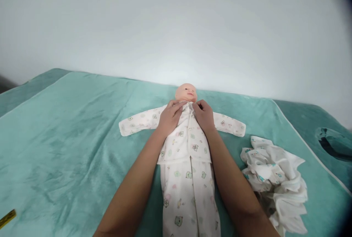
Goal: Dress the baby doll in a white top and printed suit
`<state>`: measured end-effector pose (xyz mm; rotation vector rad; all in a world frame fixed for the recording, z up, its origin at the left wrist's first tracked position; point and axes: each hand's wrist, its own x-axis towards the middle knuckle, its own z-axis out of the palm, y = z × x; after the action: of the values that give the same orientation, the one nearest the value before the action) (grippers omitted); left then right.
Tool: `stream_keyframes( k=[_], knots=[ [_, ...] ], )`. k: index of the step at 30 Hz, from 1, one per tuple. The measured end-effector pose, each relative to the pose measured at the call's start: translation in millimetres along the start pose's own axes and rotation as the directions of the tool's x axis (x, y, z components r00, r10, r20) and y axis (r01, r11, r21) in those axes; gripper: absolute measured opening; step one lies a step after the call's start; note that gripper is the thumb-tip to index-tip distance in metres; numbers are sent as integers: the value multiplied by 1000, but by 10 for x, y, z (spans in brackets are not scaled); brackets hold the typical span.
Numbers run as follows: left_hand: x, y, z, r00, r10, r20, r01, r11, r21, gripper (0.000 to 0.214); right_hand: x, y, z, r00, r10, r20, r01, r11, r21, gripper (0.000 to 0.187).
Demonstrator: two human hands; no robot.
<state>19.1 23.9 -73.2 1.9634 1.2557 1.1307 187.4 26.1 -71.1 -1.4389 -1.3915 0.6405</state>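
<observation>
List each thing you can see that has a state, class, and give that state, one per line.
Doll: face up.
Top: sleeves spread wide, front edges together; fastening unclear.
Trousers: legs straight, side by side, waist under the top's hem.
Left hand: fingers extended, on the top near the neck.
Right hand: fingers curled, at the neck's other side.
White cloth: crumpled heap.
Blanket: spread out, wrinkled.

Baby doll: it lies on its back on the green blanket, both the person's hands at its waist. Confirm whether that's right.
Wrong spot: the head view shows the left hand and right hand at the collar of the pajama top, not the waist. The baby doll does lie on its back on the green blanket.
</observation>
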Motion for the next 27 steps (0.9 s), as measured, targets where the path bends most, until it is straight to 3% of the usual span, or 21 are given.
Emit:
stream_keyframes(
  k=[4,8,13,20,27],
  knots=[
    [-199,62,1,998,50,-39,-51,998,-24,31,-293,-111,-92,996,-72,-46,67,993,-98,27],
    [-433,84,4,998,59,-25,-58,998,10,29,-583,-235,-158,985,-139,106,162,952,-258,33],
    [-451,94,-21,993,110,38,-113,990,83,35,-584,-249,-164,966,-136,221,217,891,-399,30],
    [-391,92,-34,975,182,129,-206,957,204,35,-441,-84,-233,924,-219,314,296,930,-220,28],
    [-398,58,-22,979,166,122,-184,970,156,36,-456,-44,-204,971,-97,218,119,989,-92,29]
  ],
)
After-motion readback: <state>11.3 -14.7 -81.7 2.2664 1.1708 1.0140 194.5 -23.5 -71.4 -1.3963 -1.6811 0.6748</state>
